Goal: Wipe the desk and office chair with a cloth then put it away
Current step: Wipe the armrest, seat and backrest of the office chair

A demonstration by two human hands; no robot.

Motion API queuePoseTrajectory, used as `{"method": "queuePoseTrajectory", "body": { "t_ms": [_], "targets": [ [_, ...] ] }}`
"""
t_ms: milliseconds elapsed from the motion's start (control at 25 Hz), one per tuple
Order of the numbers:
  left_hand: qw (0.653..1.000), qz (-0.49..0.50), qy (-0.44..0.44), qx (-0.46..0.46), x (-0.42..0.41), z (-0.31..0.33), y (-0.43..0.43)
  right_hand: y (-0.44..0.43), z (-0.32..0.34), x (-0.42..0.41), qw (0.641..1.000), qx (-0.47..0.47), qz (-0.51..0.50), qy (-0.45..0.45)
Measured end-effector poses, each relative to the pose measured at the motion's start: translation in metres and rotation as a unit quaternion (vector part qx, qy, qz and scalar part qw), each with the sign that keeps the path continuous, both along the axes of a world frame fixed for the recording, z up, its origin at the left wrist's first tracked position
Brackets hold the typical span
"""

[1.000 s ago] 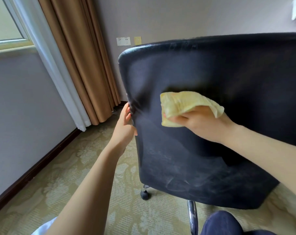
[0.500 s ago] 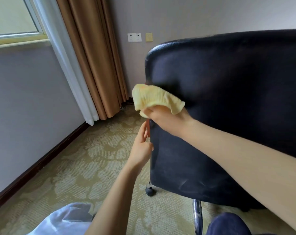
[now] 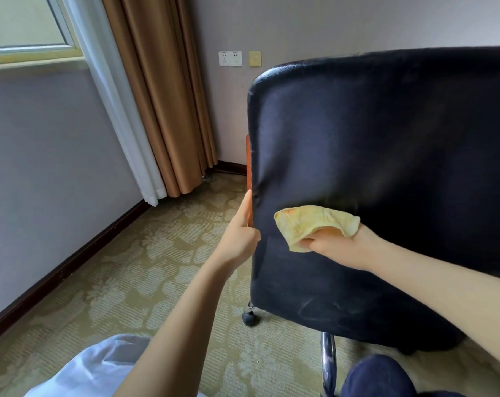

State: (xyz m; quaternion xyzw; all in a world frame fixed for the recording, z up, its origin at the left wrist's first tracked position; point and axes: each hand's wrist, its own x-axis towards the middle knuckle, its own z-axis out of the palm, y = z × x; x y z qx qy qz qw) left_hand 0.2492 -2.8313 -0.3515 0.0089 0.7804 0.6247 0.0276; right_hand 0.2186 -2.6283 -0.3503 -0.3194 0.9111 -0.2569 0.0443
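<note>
The dark blue back of the office chair (image 3: 386,167) fills the right half of the head view. My right hand (image 3: 337,246) grips a bunched yellow cloth (image 3: 311,224) and presses it against the lower left part of the chair back. My left hand (image 3: 240,230) rests on the chair's left edge with fingers straight, pointing up, thumb against the back panel. An orange strip (image 3: 248,156) shows along that edge. The desk is not in view.
A chair castor (image 3: 250,318) and chrome leg (image 3: 329,365) stand on the patterned carpet. Brown curtains (image 3: 162,96) and a white sheer hang in the corner by the window. Wall sockets (image 3: 230,58) sit on the far wall. My knee (image 3: 377,376) is at the bottom right.
My right hand has slid the cloth from the chair's left edge rightwards and down onto the back panel. My left hand has stayed on the left edge. The view has shifted left.
</note>
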Motion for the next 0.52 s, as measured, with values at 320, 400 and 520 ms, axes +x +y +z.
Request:
{"method": "queuePoseTrajectory", "body": {
  "t_ms": [320, 400, 520],
  "targets": [
    [0.995, -0.007, -0.006, 0.098, -0.002, -0.004, 0.0, -0.013, 0.082, 0.003, 0.979, -0.129, 0.003, 0.157],
    [0.995, 0.01, -0.007, 0.098, -0.004, -0.007, -0.004, -0.046, 0.092, 0.002, 0.967, -0.055, -0.031, 0.247],
    [0.997, 0.044, -0.025, 0.06, -0.003, -0.019, -0.009, -0.094, 0.09, -0.019, 0.954, -0.015, -0.035, 0.296]
  ]
}}
